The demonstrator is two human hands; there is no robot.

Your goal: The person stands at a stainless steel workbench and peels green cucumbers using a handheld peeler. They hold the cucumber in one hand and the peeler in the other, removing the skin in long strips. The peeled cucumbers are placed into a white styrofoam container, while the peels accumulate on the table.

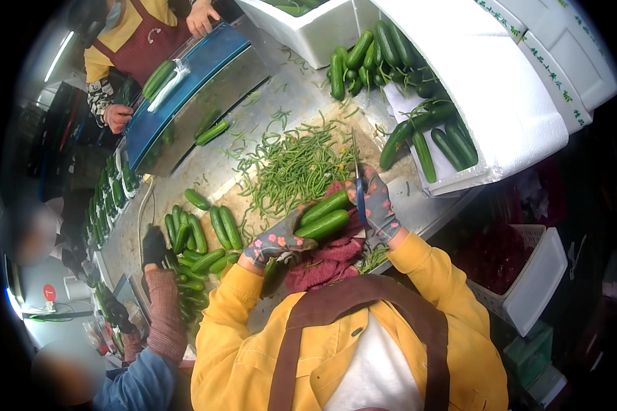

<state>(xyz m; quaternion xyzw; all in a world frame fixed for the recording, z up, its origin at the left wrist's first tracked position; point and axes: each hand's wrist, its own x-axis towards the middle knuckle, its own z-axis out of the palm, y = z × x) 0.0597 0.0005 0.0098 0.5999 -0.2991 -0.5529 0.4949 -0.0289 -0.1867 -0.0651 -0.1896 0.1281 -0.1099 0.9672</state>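
My left hand (279, 238), in a grey glove with pink flowers, is closed around two green cucumbers (323, 224) held side by side. My right hand (382, 209), gloved alike, grips scissors (360, 198) with blue handles. Their blades point away from me, just right of the cucumbers' far ends. Under and beside the cucumbers lies a dark red cloth (325, 266). Beyond my hands, a heap of thin green cut stems (294, 171) spreads over the metal table (216, 168).
A white foam box (507, 123) on its side spills cucumbers (425, 154) at the right. More cucumbers (202, 257) pile up on the left, by a co-worker's dark-gloved hand (154, 246). Opposite, another person stands at a blue-topped machine (192, 89). A white basket (527, 274) stands lower right.
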